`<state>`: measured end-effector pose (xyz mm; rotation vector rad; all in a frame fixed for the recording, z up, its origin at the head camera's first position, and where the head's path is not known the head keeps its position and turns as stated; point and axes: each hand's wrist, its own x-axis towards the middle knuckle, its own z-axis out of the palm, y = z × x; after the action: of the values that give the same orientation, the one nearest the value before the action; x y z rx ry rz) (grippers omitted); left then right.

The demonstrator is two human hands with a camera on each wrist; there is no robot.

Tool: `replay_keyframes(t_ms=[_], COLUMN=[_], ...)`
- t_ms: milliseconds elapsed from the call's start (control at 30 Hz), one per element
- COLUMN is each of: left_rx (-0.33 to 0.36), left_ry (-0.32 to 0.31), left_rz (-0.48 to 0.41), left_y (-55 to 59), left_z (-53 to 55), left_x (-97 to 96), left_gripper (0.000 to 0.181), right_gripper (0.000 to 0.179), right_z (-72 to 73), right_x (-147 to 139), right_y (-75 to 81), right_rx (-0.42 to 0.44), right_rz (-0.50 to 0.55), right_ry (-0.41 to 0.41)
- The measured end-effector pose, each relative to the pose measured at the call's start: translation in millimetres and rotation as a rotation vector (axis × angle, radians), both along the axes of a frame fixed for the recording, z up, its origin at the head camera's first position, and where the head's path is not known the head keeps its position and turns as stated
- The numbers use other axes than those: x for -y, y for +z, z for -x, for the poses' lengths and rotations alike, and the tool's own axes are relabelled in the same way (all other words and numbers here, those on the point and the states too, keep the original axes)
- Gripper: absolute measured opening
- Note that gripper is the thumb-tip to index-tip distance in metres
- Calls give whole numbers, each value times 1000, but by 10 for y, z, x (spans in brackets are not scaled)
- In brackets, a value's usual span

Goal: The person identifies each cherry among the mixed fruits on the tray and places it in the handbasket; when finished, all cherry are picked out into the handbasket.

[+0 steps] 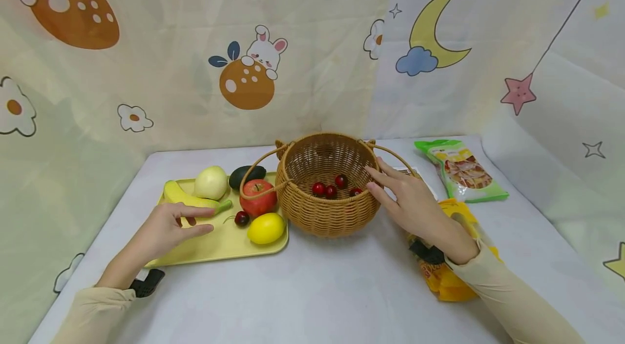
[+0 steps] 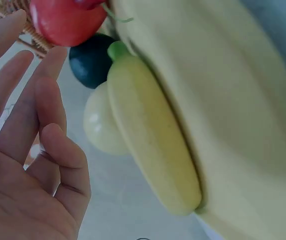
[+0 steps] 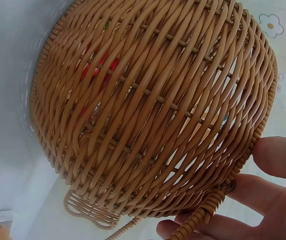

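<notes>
A brown wicker basket (image 1: 328,219) stands in the middle of the table, with several dark red cherries (image 1: 330,191) inside. My right hand (image 1: 415,205) rests on the basket's right rim near the handle base, its fingers extended. In the right wrist view the thumb (image 3: 278,156) touches the rim. Above the yellow tray (image 1: 210,249) hovers my left hand (image 1: 168,227), fingers loosely bent, nothing between them. One stemmed cherry (image 1: 241,218) lies on the tray beside a red apple (image 1: 259,197) and a lemon (image 1: 266,228). A banana (image 2: 150,130) lies nearest that hand.
A pale round fruit (image 1: 211,182) and a dark green avocado (image 1: 247,176) sit at the tray's back. To the right lie a green snack bag (image 1: 466,170) and a yellow-orange package (image 1: 456,284), partly under my right forearm. The basket's left handle (image 1: 242,192) leans over the apple.
</notes>
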<state>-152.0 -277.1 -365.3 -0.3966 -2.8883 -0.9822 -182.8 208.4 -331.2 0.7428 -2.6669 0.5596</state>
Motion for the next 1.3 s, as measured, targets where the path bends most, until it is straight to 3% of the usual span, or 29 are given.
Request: replay_keyframes(t_ms=[267,433,567,767,1300], left_rx=[-20,-13,27,95,145], left_ry=[-62,-49,-17,-28,-73], left_rz=[46,49,52,39,112], left_y=[-155,-181,-209,-239,-134], left_z=[103,214,286,336,421], left_x=[-102,-188,-243,-327,-392], left_gripper=[39,40,42,43,39], right_gripper=[48,47,47,47,47], right_z=[10,4,2,6,-5], right_x=[-4,-7,-7,-6,-10], right_y=[-7,-17,-14,-10,-5], right_rx=[-7,-7,-9,-5,1], right_rz=[-5,-1,0,2,-6], right_ry=[1,1,2,1,-4])
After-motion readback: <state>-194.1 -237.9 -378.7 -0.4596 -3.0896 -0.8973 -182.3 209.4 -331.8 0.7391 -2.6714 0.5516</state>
